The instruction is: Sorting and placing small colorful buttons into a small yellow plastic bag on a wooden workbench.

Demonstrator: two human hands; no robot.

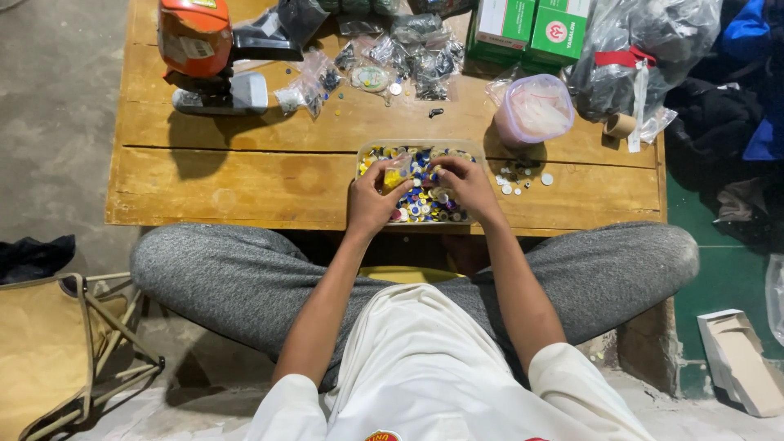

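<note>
A clear plastic tray (367,149) full of many small coloured buttons sits at the near edge of a low wooden table (245,175). Both my hands are inside it. My left hand (374,196) pinches a small clear plastic bag (397,171) with yellow pieces in it. My right hand (465,184) rests on the buttons at the tray's right side, its fingertips pinched together near the bag; what they hold is too small to tell.
Several loose white buttons (518,180) lie right of the tray. A lidded pink tub (535,110) stands behind them. Small bagged parts (392,61), an orange machine (200,49), green boxes (531,28) and a big plastic sack (637,57) fill the far side. A folding stool (57,351) is left.
</note>
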